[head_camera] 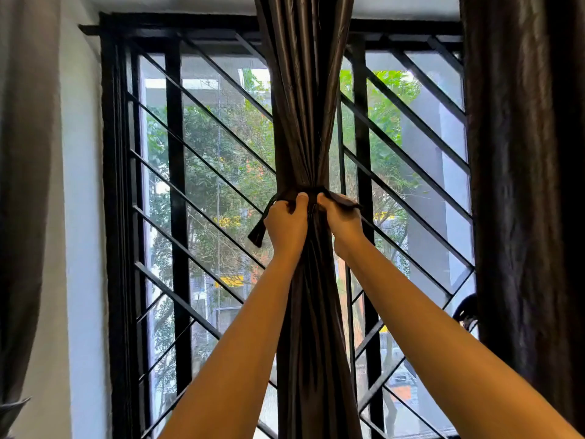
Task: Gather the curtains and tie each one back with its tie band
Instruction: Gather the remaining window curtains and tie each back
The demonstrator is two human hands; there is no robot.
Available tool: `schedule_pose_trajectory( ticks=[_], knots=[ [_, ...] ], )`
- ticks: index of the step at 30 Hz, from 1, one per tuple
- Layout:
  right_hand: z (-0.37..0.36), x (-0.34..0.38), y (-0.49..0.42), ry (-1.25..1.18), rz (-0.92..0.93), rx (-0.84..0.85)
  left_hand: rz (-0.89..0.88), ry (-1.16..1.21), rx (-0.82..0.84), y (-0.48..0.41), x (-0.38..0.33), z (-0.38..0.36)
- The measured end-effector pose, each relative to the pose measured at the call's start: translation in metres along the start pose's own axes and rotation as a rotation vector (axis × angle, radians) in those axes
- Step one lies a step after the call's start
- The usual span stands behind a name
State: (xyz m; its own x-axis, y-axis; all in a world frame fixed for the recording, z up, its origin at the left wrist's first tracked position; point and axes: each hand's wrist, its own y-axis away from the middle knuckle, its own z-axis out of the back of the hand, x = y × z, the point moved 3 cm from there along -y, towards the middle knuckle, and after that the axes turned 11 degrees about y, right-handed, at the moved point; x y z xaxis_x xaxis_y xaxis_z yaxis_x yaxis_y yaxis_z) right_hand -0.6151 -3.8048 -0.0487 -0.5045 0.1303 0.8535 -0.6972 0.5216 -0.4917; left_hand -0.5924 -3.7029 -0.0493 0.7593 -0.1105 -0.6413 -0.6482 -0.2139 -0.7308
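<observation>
Dark brown satin curtain (304,122) hangs bunched at frame centre, running from 12 to 6 o'clock in front of the black window grille (205,137). Its tie band (305,192) circles the bunch at mid-height. The left grip (286,223) pinches the band on the bunch's 9 o'clock side, with a loose end dangling toward 8. The right grip (342,220) clutches the other end at 3 o'clock. Another dark curtain (522,185) hangs at far 3 o'clock.

A dark satin curtain (305,106) hangs gathered at mid-window, cinched by a black tie band (267,213), one end dangling left.
</observation>
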Motion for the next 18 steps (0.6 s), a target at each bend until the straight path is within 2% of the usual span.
schedule_pose_trajectory(
  ticks=[4,13,16,18],
  knots=[
    [-0.001,0.001,-0.003,0.02,-0.005,-0.009,0.078,-0.012,0.047,-0.002,0.003,0.0],
    [-0.007,-0.005,-0.007,-0.039,-0.012,0.029,0.196,0.047,0.025,0.001,0.004,-0.003],
    [-0.005,-0.006,-0.007,-0.053,0.093,-0.025,0.229,0.069,0.028,0.0,0.011,-0.002],
    [-0.002,-0.004,-0.005,0.051,0.205,-0.049,0.242,0.089,0.012,0.001,0.012,-0.002]
  ],
)
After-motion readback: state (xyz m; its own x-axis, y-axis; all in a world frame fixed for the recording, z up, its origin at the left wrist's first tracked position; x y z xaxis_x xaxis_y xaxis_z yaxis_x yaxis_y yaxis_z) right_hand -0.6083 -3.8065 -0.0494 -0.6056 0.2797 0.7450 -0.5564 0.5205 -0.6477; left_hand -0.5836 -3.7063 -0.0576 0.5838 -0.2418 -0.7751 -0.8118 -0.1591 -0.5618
